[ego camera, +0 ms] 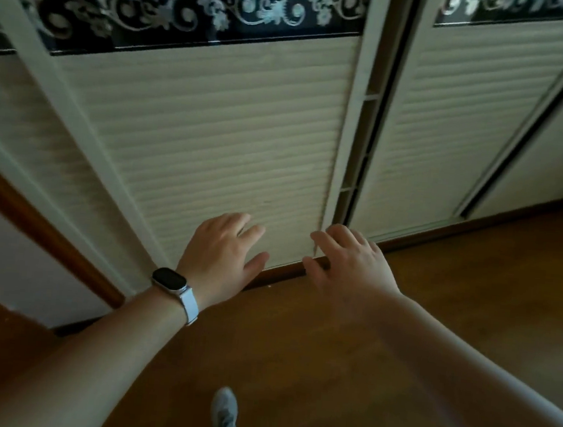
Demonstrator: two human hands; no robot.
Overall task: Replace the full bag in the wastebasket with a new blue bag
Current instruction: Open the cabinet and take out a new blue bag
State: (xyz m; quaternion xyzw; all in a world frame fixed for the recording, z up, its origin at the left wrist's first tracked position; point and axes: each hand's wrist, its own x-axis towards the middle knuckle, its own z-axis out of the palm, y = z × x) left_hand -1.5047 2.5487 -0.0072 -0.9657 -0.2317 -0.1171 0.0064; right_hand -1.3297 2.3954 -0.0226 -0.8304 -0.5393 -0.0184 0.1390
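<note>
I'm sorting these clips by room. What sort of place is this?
Probably a bedroom or hallway in a home: slatted sliding wardrobe doors with a floral glass band across them, standing on a wooden floor. No wastebasket is in view.

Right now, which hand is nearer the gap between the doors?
Right. The right hand is low at the gap; the left hand is further left, before the slatted door.

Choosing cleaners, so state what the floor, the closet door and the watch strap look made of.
Floor: likely wood or wood-look laminate, brown with faint grain, soft sheen. Closet door: pale ribbed panel, matte, perhaps painted wood or laminate; cannot tell. Watch strap: smooth white, probably silicone or similar.
</note>
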